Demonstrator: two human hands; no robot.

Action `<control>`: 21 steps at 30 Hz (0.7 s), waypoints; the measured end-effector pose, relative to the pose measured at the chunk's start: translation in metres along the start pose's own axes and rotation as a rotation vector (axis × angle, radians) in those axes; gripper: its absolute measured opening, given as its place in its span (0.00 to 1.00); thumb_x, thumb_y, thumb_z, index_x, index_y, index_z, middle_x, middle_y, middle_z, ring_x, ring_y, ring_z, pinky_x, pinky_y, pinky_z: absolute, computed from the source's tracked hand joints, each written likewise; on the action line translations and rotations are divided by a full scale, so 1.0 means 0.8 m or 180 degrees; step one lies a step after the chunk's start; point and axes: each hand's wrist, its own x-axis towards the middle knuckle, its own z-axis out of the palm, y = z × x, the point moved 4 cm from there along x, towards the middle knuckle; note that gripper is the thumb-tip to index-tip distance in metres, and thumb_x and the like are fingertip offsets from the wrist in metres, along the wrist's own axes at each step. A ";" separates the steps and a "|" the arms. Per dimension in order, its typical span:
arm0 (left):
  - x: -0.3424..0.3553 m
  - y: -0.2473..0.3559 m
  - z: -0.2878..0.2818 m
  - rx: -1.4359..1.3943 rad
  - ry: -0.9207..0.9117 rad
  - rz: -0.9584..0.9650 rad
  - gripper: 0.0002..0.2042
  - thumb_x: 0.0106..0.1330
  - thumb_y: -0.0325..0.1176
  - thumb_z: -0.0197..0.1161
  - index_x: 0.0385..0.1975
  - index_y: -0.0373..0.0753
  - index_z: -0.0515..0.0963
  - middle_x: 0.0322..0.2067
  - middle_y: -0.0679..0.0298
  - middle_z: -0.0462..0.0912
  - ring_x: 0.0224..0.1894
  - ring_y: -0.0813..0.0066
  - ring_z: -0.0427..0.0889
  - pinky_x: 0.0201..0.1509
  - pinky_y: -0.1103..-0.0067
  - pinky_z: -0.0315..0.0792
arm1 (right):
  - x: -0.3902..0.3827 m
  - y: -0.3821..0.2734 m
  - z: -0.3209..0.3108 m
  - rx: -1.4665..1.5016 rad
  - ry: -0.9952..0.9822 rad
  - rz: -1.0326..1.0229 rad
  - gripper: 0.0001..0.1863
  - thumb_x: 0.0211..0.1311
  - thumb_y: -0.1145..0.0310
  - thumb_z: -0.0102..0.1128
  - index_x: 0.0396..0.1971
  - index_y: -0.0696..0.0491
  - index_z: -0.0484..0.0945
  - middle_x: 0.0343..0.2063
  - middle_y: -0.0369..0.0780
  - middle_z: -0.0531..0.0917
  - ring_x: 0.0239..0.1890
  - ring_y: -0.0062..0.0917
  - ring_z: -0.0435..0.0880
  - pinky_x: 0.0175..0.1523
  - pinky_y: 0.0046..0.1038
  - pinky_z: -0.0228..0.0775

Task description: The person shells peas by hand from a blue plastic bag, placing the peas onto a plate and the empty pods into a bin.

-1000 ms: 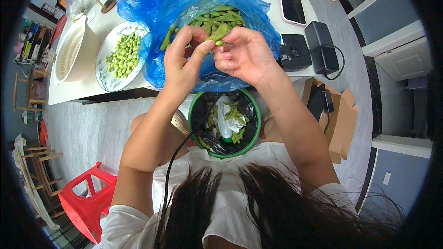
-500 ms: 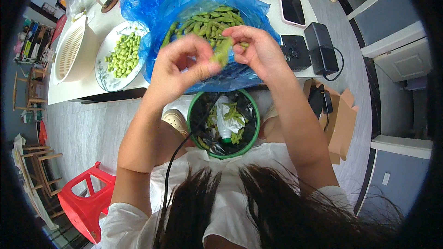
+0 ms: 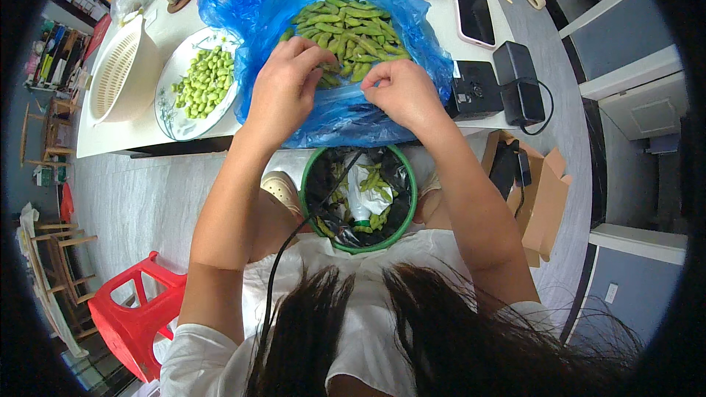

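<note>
Edamame pods (image 3: 358, 27) fill the blue plastic bag (image 3: 346, 129); left hand (image 3: 285, 88) and right hand (image 3: 405, 95) curl narrowly, any hold hidden from me.

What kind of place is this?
Probably someone's home: there are shelled green beans on a round white plate, a red plastic stool, and a round green-rimmed bin lined with black plastic.

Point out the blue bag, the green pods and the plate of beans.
Blue bag (image 3: 353, 129): head view, near side.
Green pods (image 3: 358, 29): head view, middle of the pile.
Plate of beans (image 3: 167, 93): head view, bare left side.
</note>
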 end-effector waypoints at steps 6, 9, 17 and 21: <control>0.004 -0.026 0.016 0.0349 -0.0056 -0.0023 0.12 0.43 0.18 0.58 0.30 0.37 0.75 0.36 0.59 0.72 0.40 0.60 0.70 0.45 0.73 0.66 | 0.003 -0.003 0.002 0.0313 0.0265 -0.0111 0.07 0.36 0.71 0.57 0.21 0.52 0.80 0.21 0.44 0.79 0.24 0.33 0.79 0.31 0.29 0.70; 0.005 -0.025 0.017 0.0282 0.0013 -0.0006 0.11 0.43 0.19 0.59 0.29 0.37 0.75 0.33 0.60 0.73 0.38 0.60 0.71 0.43 0.72 0.67 | 0.003 -0.005 0.005 0.0759 0.0264 -0.0153 0.06 0.39 0.70 0.60 0.21 0.53 0.81 0.19 0.43 0.80 0.21 0.27 0.78 0.29 0.24 0.69; -0.003 -0.004 0.018 -0.0509 0.0240 -0.0335 0.11 0.47 0.23 0.63 0.32 0.33 0.75 0.26 0.59 0.75 0.24 0.69 0.74 0.29 0.79 0.69 | -0.001 -0.012 0.010 0.2098 0.0057 -0.0042 0.09 0.46 0.68 0.63 0.23 0.59 0.81 0.17 0.35 0.80 0.21 0.14 0.75 0.27 0.19 0.66; -0.005 0.008 0.027 -0.0837 0.0183 -0.0361 0.11 0.50 0.24 0.63 0.35 0.33 0.75 0.28 0.58 0.77 0.26 0.72 0.76 0.28 0.81 0.70 | 0.002 -0.010 0.005 0.2075 0.0306 -0.0024 0.09 0.45 0.69 0.63 0.22 0.60 0.81 0.17 0.36 0.80 0.20 0.13 0.74 0.26 0.17 0.65</control>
